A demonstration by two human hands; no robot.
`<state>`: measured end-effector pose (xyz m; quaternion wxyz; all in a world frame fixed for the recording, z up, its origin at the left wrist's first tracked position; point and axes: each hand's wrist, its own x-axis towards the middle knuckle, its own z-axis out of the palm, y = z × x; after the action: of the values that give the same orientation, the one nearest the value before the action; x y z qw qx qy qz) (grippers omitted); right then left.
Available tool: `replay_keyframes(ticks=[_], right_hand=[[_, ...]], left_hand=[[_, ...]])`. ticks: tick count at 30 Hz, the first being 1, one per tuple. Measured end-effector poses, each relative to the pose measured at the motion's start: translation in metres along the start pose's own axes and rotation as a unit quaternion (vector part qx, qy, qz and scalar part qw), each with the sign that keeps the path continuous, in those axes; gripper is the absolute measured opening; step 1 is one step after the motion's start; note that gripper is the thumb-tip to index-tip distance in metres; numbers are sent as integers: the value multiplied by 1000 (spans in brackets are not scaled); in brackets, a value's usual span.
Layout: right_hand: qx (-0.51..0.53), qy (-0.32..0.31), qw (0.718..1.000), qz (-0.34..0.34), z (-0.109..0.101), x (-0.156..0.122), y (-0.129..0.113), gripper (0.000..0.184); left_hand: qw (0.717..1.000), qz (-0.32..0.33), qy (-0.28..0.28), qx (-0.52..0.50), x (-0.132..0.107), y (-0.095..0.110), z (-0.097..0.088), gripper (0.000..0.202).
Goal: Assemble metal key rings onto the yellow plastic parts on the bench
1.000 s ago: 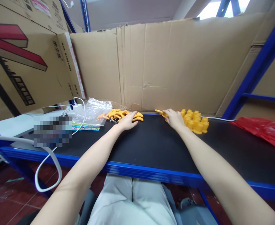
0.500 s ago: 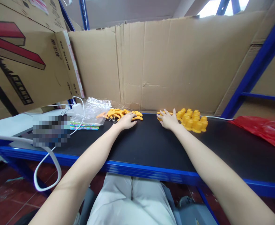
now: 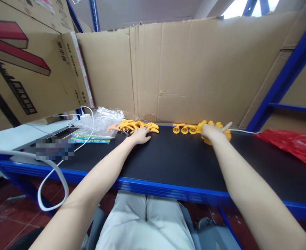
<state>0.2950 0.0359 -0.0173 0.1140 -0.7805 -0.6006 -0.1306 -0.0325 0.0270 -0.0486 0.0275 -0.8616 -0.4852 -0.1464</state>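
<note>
My left hand (image 3: 141, 135) lies at the right part of a pile of orange-yellow curved, banana-like pieces (image 3: 128, 125), some with small metal chains (image 3: 126, 132). Its fingers are stretched out and touch the pile's near edge. Over a cluster of yellow cup-shaped pieces (image 3: 227, 134) is my right hand (image 3: 212, 132). One of its fingers sticks out to the right; the others are hidden, so a grip cannot be made out. Left of that hand, three yellow cup-shaped pieces (image 3: 184, 130) lie in a row, open ends towards me, with curved pieces (image 3: 179, 124) behind them.
A clear plastic bag (image 3: 104, 119) and a colourful flat packet (image 3: 95, 140) lie left of the pile. A white cable (image 3: 64, 180) loops over the blue front edge. Red plastic (image 3: 290, 142) lies at the right. A cardboard wall (image 3: 194, 69) stands behind the black tabletop (image 3: 165, 159).
My right hand has moved right from the row of cup-shaped pieces onto the cluster, uncovering the row. My left hand has stayed nearly still at the pile.
</note>
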Motion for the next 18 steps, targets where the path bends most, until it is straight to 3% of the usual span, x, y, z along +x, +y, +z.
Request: replay_keyframes(ticks=[3, 7, 12, 18], right_hand=[[-30, -37, 998, 50, -1, -1, -4, 19], [16, -9, 998, -59, -16, -11, -17, 20], [104, -183, 959, -189, -26, -30, -49, 11], [167, -162, 937, -260, -7, -43, -77, 32]], left_hand=[[1000, -4, -21, 2, 0, 1, -1, 35], [999, -24, -14, 18, -2, 5, -4, 36], [999, -46, 9, 12, -4, 10, -3, 37], [997, -41, 55, -34, 0, 10, 3, 31]])
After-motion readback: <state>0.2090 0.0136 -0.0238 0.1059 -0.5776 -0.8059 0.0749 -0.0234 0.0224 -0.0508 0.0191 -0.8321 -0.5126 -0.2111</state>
